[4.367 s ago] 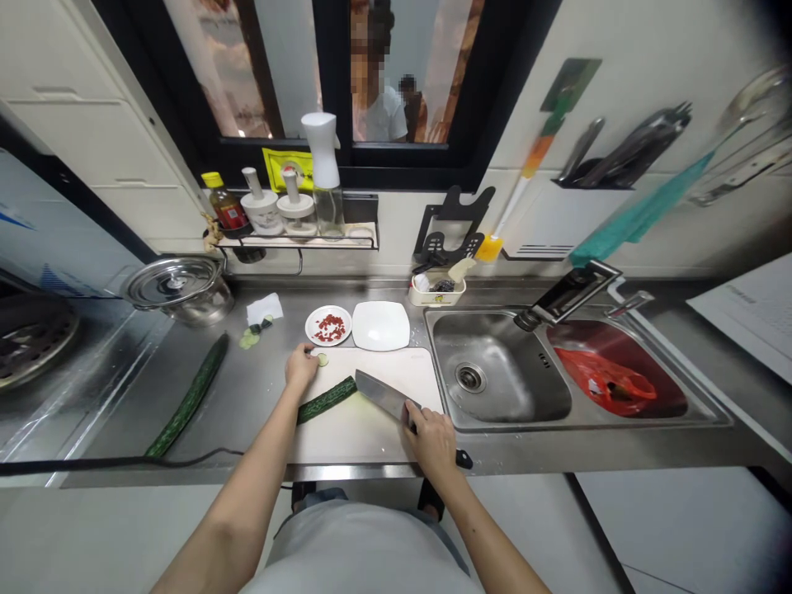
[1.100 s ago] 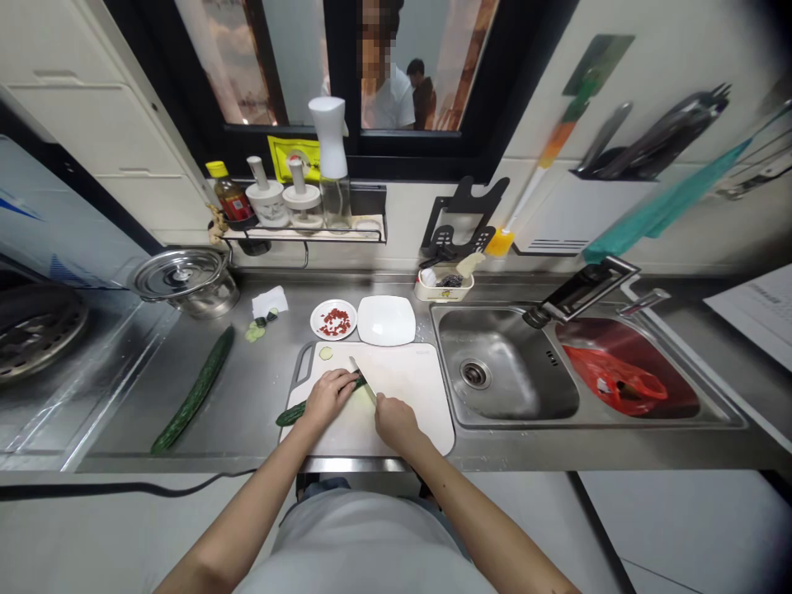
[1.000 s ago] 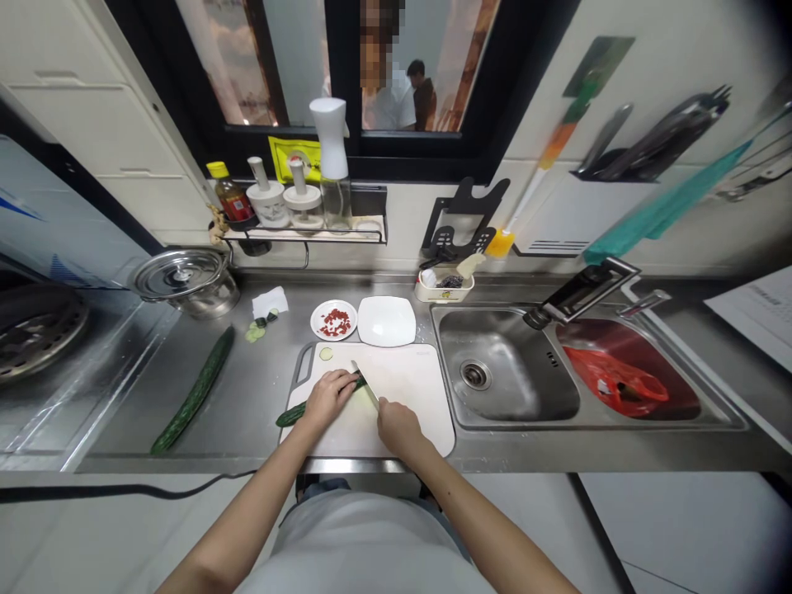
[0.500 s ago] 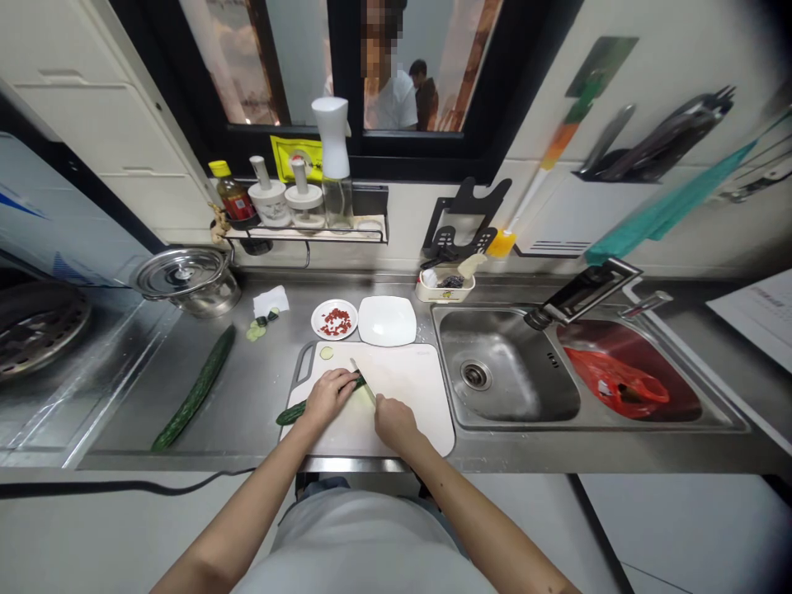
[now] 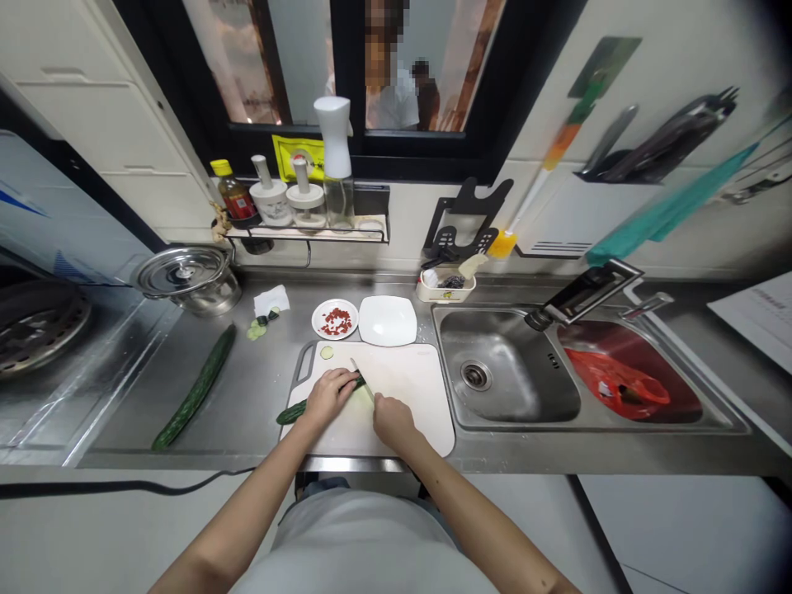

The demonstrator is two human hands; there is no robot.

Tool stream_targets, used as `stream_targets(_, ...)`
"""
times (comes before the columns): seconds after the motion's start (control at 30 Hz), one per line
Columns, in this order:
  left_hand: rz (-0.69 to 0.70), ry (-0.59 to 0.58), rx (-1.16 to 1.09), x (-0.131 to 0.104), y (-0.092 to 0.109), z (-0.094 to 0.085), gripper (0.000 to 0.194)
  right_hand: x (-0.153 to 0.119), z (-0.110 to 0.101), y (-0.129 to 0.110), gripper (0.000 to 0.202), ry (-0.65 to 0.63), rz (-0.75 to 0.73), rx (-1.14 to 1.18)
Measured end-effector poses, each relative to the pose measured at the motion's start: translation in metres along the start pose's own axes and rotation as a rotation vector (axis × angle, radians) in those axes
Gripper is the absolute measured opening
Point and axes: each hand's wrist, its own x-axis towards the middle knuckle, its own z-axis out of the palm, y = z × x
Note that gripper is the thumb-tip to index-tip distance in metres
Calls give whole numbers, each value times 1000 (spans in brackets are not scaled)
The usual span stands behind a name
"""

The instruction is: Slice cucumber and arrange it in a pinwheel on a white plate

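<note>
Fingers of your left hand (image 5: 327,395) curl down over the cucumber (image 5: 295,410) at centre frame on the cutting board (image 5: 413,388); your right hand (image 5: 391,417) grips the knife (image 5: 362,382). Firm but wet-skinned and round — likely to roll, so pin it close beside the blade.

1. A whole cucumber (image 5: 195,388) lies on the steel counter, well to the left of the hands.
2. Loose green slices (image 5: 254,330) and a folded white paper (image 5: 271,299) sit beyond them, up and to the left.
3. Straight ahead of the hands — a small plate of red bits (image 5: 335,318) just beside a bare white square plate (image 5: 388,320).
4. A lidded steel pot (image 5: 186,276) stands far left, at the wall.
5. To the right, the sink (image 5: 507,375); further right, a red bag (image 5: 615,385) in the second basin.
6. Above — a shelf with bottles (image 5: 306,231).
</note>
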Motion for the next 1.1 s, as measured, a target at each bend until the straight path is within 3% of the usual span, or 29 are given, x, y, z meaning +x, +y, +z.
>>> stream_targets(0.37, -12, -11, -19, 1, 1, -1, 27, -4, 8, 5, 31, 14, 1, -11)
stream_targets(1.1, -16, -8, -34, 0, -2, 1, 26, 4, 3, -3, 31, -13, 33, 15)
